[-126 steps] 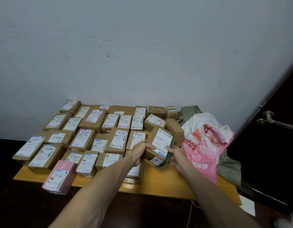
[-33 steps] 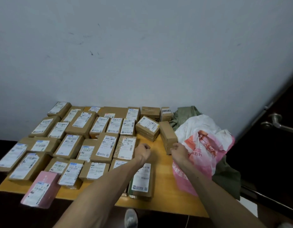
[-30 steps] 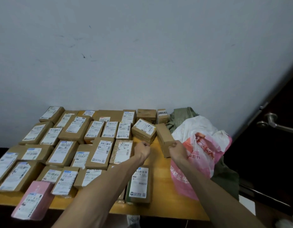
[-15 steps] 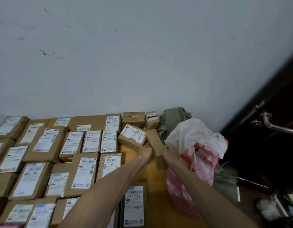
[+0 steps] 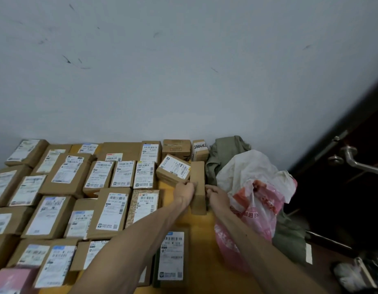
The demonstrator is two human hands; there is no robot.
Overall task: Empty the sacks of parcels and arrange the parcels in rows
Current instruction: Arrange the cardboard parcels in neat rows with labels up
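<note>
Parcels [image 5: 111,209]: matt brown cardboard, paper labels. Bag [image 5: 256,209]: glossy pink plastic. Bench [image 5: 205,240]: smooth yellow wood. Door handle [image 5: 358,162]: metal.

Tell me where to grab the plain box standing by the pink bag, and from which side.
Clamp the plain box across its two broad side faces at the near end, coming from the front. It stands on a narrow edge, lengthwise away from you. A labelled box crowds its far left and the pink bag its right, so the near end looks freest.
</note>
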